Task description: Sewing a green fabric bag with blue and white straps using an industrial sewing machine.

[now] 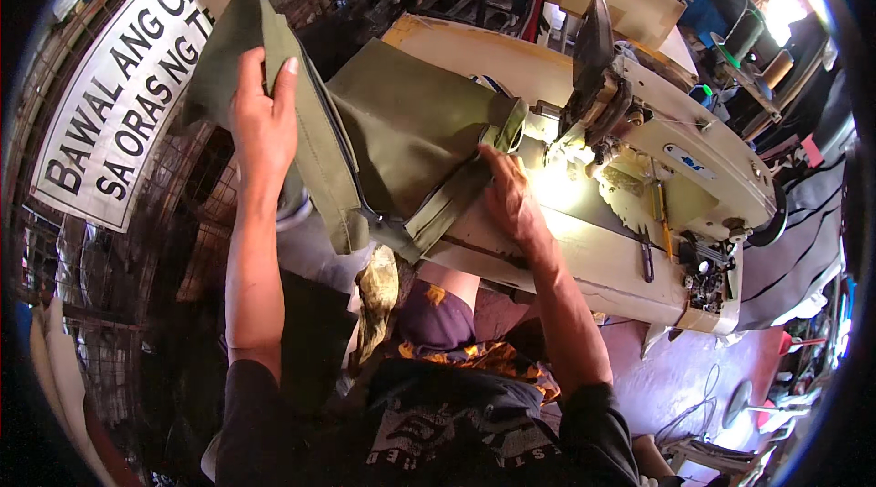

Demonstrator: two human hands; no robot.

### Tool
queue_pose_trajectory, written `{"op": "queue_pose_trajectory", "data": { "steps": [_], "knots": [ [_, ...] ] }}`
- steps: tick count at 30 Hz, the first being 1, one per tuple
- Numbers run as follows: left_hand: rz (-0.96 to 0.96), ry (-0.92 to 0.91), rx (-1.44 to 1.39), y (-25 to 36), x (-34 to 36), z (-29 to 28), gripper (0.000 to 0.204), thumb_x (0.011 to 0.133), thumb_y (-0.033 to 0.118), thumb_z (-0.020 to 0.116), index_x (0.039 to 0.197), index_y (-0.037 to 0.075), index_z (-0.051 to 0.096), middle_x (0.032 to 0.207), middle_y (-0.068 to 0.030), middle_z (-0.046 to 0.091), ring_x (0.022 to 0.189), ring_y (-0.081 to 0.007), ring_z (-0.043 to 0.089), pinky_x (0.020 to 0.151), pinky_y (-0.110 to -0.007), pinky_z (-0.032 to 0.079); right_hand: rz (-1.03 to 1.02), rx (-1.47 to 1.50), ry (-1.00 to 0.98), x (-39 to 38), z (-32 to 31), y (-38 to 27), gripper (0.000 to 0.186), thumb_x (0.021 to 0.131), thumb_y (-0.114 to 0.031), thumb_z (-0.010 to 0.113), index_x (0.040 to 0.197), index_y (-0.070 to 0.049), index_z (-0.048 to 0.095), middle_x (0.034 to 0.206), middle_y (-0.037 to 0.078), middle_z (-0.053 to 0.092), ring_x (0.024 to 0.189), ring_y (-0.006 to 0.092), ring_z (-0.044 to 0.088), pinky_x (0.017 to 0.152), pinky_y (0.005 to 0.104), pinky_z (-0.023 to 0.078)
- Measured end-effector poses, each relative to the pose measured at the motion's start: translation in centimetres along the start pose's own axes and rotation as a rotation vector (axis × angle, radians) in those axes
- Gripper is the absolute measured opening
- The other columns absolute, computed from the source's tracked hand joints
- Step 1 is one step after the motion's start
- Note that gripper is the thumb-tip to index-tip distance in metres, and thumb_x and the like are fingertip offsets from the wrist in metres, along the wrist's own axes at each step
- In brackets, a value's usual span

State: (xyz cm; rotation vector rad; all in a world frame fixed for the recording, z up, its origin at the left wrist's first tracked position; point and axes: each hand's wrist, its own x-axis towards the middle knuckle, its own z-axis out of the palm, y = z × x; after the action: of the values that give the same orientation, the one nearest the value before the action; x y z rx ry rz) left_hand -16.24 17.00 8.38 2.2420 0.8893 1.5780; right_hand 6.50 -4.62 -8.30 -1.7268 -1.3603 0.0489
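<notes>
Olive fabric (392, 122) lay across the left end of my bench (474, 49), beside the sewing machine (703, 136), and hung past the near edge. My left hand (263, 126) pinched its raised stitched band (315, 126) between thumb and fingers; my right hand (513, 197) gripped the folded edge (450, 198) just left of the machine's head. The cloth looked light and floppy, stiffer along its seams, unlikely to slip or break; those seams seemed the surest hold. Folds hid its underside, my right fingertips were partly covered, and glare (561, 181) washed out the needle area.
</notes>
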Motion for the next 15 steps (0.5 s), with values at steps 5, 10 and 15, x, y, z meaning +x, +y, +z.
{"op": "queue_pose_trajectory", "data": {
  "steps": [5,10,15],
  "knots": [
    [0.014,-0.086,0.126,1.7,0.5,1.8,0.032,0.099,0.022,0.062,0.124,0.002,0.056,0.108,-0.0242,0.069,0.097,-0.0387,0.068,0.084,-0.043,0.050,-0.377,-0.347,0.030,1.3,-1.9,0.7,0.054,0.070,0.009,0.059,0.123,-0.003,0.063,0.130,0.015,0.059,0.124,0.0377,0.053,0.100,0.0488,0.046],
    [0.166,-0.006,0.093,1.8,1.6,1.5,0.029,0.097,0.015,0.061,0.122,0.000,0.055,0.098,-0.0283,0.067,0.091,-0.0477,0.064,0.078,-0.052,0.049,-0.392,-0.420,0.081,3.5,-2.9,-2.8,0.025,0.083,-0.004,0.058,0.107,-0.004,0.066,0.114,0.011,0.066,0.117,0.0289,0.057,0.099,0.0468,0.043],
    [0.119,0.305,0.183,0.5,5.3,-3.9,0.033,0.098,0.024,0.064,0.123,0.002,0.061,0.105,-0.0179,0.070,0.091,-0.0240,0.068,0.083,-0.037,0.052,-0.678,-0.443,0.093,3.7,-6.1,-13.2,0.031,0.073,-0.012,0.062,0.103,-0.005,0.064,0.087,0.006,0.058,0.085,0.0221,0.061,0.086,0.0411,0.047]
  ]
}}
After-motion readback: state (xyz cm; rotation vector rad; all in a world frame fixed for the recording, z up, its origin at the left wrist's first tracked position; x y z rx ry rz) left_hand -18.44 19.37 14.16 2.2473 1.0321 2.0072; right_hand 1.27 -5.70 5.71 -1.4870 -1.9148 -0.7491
